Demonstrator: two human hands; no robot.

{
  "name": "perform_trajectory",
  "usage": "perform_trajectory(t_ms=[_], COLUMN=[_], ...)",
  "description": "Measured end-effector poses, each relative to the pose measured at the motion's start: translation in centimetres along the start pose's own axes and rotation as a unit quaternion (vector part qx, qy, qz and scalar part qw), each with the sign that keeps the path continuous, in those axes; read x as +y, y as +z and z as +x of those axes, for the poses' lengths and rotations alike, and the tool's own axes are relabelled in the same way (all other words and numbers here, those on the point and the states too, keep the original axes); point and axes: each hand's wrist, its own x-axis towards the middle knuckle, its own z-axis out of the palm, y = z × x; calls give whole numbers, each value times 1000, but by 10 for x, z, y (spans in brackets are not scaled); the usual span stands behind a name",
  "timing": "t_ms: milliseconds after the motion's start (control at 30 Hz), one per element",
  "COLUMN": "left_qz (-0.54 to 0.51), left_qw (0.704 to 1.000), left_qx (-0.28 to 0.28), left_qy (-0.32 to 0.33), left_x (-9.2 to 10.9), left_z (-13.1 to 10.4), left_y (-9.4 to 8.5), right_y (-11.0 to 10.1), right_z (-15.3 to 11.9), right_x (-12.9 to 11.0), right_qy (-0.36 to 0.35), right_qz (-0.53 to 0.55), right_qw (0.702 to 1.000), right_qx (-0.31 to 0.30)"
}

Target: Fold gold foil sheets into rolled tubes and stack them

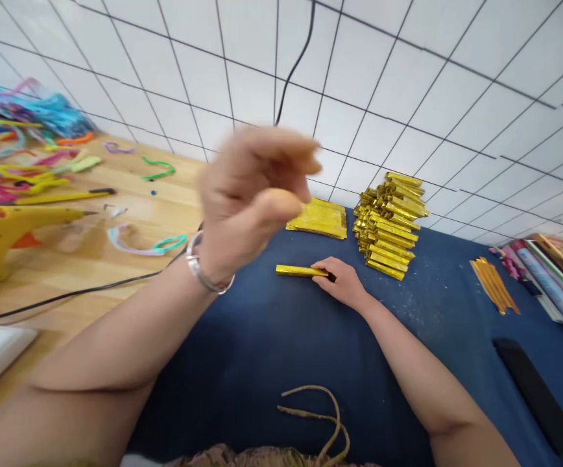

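My left hand (257,194) is raised in front of the tiled wall, blurred by motion. Its fingers are curled, with a gap between them and the thumb, and nothing shows in the gap. On the dark blue mat, my right hand (340,280) grips one end of a rolled gold foil tube (296,270), which points left. Behind that hand rises a pile of similar gold foil tubes (391,227). A stack of flat gold foil sheets (323,219) lies by the wall, partly hidden by my left hand.
On the wooden table at left lie a yellow glue gun (28,224), a yellow cutter knife (67,196) and many coloured pipe cleaners (23,123). To the right are orange-gold strips (494,285), a black case (537,392) and stacked books (549,279). A black cable (91,285) crosses the table.
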Motion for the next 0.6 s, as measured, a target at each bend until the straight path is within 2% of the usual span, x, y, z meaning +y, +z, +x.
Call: perform_trajectory(t_ms=[67,100,133,200,300,367,600], left_qz=[12,28,60,94,83,66,-56], left_qw=[998,993,984,973,974,974,955], left_qx=[-54,-106,-153,-198,-209,-216,-254], left_qy=[35,53,71,71,17,-27,-140], left_x=[-11,-21,-34,-61,-95,-108,-126], left_z=[10,13,15,15,7,1,-15], left_y=[15,23,32,48,63,69,87], right_y=[-6,-10,-14,-22,-27,-28,-21], right_z=[1,1,1,2,2,2,1], right_x=[3,6,9,15,25,31,38], right_qy=[19,35,54,88,113,117,83], right_qz=[17,23,28,38,61,68,-7], right_qw=[999,997,994,986,976,973,983], right_qx=[33,58,87,135,177,188,163])
